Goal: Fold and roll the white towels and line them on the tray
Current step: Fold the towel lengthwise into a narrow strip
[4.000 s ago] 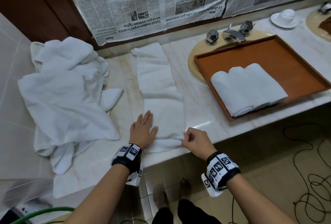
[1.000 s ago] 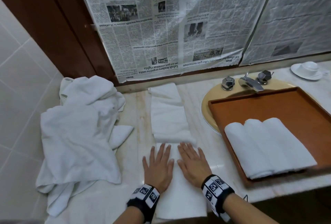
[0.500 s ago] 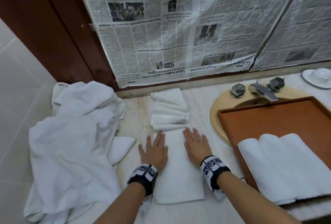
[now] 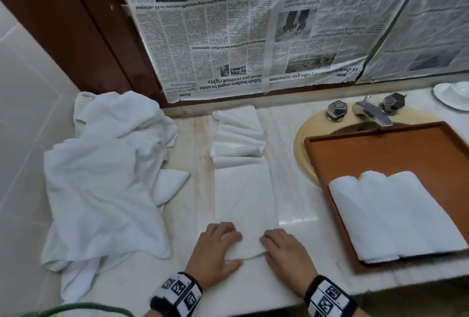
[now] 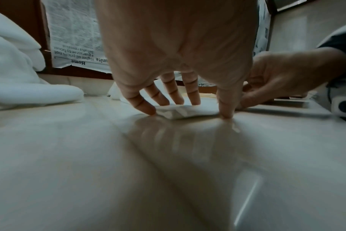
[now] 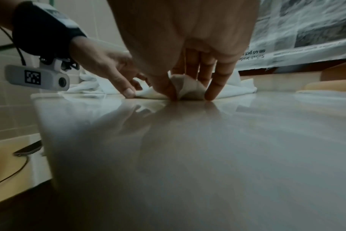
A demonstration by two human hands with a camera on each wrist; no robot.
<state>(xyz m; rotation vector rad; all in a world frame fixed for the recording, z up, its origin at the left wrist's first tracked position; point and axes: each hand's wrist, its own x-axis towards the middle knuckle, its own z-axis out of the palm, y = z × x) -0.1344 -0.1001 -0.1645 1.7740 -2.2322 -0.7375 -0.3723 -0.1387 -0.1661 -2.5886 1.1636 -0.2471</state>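
On the tray (image 4: 380, 144) three rolled towels (image 4: 396, 212) already lay side by side. Your left hand (image 4: 215, 250) and right hand (image 4: 286, 253) pinched the near end of the folded towel (image 4: 243, 195) on the bench (image 4: 299, 205), roll barely started; the unfolded pile (image 4: 101, 177) remained.

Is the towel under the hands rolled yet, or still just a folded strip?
Barely started: the folded towel lies as a flat strip; only its near end is turned up under the left hand and right hand.

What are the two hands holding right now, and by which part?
Both the left hand and right hand hold the folded towel by its near end, one at each corner, fingers curled over the edge, lifting it off the counter.
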